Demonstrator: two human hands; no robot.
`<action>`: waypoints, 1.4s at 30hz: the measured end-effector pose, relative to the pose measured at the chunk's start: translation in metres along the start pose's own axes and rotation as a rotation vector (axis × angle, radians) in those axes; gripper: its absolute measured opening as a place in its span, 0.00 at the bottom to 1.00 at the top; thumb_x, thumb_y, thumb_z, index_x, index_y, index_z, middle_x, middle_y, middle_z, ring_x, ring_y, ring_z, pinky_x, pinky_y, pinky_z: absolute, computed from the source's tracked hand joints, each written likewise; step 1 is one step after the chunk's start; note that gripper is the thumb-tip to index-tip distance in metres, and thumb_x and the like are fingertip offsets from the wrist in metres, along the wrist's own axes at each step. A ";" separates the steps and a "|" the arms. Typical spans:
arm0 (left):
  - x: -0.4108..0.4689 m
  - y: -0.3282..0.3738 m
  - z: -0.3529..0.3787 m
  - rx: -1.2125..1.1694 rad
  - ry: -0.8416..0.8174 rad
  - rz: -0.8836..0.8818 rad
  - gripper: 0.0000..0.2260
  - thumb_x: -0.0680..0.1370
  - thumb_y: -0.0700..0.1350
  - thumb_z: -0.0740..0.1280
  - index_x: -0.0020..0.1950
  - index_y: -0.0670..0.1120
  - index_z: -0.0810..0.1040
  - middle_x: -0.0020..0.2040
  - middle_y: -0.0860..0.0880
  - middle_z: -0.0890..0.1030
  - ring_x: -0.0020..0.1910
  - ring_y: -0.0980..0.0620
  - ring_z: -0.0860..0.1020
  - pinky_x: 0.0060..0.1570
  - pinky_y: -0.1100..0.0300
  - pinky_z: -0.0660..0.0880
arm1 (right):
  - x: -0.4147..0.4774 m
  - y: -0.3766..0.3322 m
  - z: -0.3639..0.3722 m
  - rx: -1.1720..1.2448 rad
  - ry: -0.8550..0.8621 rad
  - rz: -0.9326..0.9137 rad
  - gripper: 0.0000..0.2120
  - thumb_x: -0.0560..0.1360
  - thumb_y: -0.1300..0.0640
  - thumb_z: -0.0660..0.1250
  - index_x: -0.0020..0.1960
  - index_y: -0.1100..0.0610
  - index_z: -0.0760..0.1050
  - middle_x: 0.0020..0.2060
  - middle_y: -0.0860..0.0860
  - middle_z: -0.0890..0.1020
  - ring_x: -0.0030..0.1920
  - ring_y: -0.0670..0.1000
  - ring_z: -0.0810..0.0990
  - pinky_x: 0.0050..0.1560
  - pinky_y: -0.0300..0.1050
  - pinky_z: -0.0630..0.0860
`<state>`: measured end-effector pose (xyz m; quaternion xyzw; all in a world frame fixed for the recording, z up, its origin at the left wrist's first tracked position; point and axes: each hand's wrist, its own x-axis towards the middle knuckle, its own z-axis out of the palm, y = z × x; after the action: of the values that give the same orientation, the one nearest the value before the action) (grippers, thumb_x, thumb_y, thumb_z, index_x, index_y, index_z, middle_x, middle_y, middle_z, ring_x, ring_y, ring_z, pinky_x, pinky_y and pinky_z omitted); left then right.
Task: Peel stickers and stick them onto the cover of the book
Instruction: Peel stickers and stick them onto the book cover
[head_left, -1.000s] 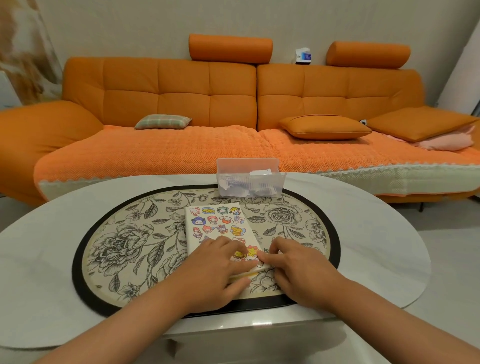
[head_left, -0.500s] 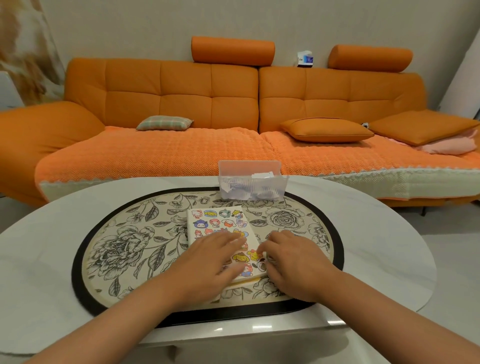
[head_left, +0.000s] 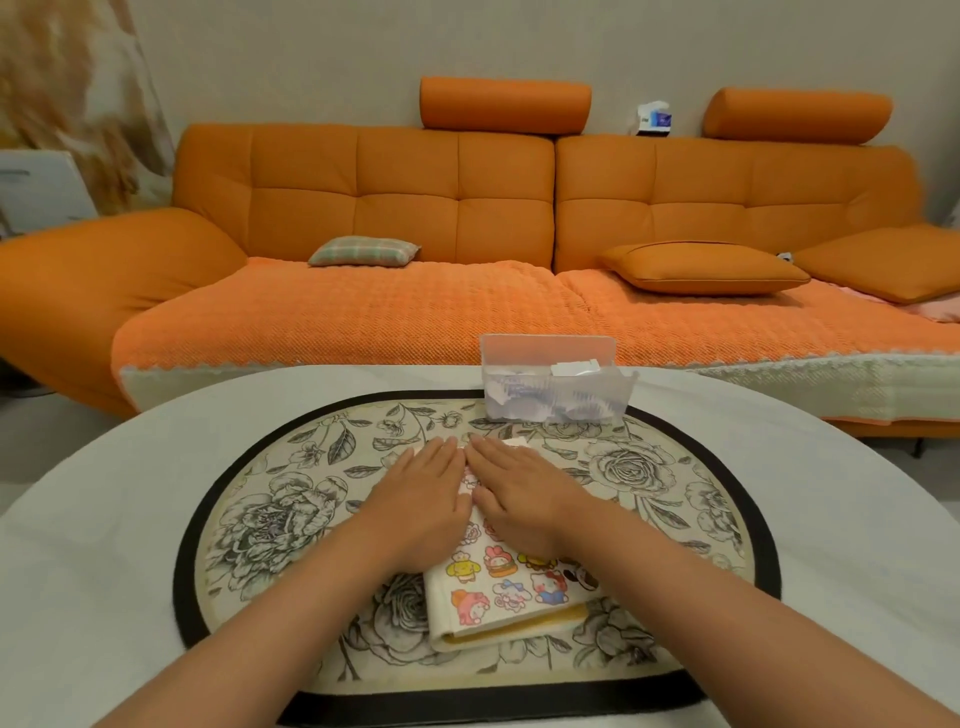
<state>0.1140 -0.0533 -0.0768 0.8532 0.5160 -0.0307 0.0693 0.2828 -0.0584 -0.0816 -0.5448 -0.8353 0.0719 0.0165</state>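
Observation:
A cream book (head_left: 511, 597) with several cartoon stickers on its cover lies on the floral mat (head_left: 270, 525), its yellow page edge toward me. My left hand (head_left: 421, 499) lies flat on the far left part of the cover, fingers straight and pointing away. Beside it my right hand (head_left: 524, 493) presses flat on the far right part. The two hands nearly touch at the fingertips and hide the upper half of the cover. Only the near rows of stickers show.
A clear plastic box (head_left: 553, 384) with paper scraps stands at the far edge of the mat. The oval white table (head_left: 93, 519) reaches around the mat. Behind it runs an orange sofa (head_left: 467, 208) with cushions.
Both hands slid from the near end of the book up to its far end, fingers now flat. The near sticker rows came into view.

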 end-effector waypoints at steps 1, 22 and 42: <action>0.001 -0.003 0.002 -0.002 -0.011 -0.002 0.27 0.85 0.53 0.44 0.82 0.45 0.40 0.82 0.48 0.39 0.80 0.53 0.37 0.79 0.52 0.38 | 0.003 0.002 0.002 0.005 -0.028 0.000 0.28 0.85 0.46 0.44 0.82 0.54 0.42 0.81 0.50 0.44 0.81 0.47 0.42 0.80 0.48 0.41; -0.060 0.015 0.007 -0.043 0.049 0.309 0.29 0.84 0.60 0.45 0.82 0.52 0.40 0.80 0.56 0.36 0.76 0.63 0.33 0.72 0.65 0.30 | -0.005 0.025 0.005 0.187 -0.016 0.120 0.26 0.86 0.53 0.43 0.82 0.52 0.40 0.81 0.47 0.40 0.79 0.42 0.38 0.79 0.43 0.39; -0.050 0.013 0.009 -0.088 0.191 0.237 0.29 0.83 0.61 0.52 0.82 0.53 0.53 0.82 0.58 0.52 0.80 0.58 0.50 0.75 0.63 0.45 | -0.068 0.010 0.008 0.034 0.410 -0.145 0.14 0.76 0.49 0.62 0.58 0.47 0.82 0.46 0.43 0.78 0.45 0.46 0.75 0.44 0.41 0.73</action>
<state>0.1023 -0.1045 -0.0779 0.9032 0.4170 0.0815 0.0604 0.3185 -0.1178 -0.0871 -0.4861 -0.8501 -0.0276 0.2005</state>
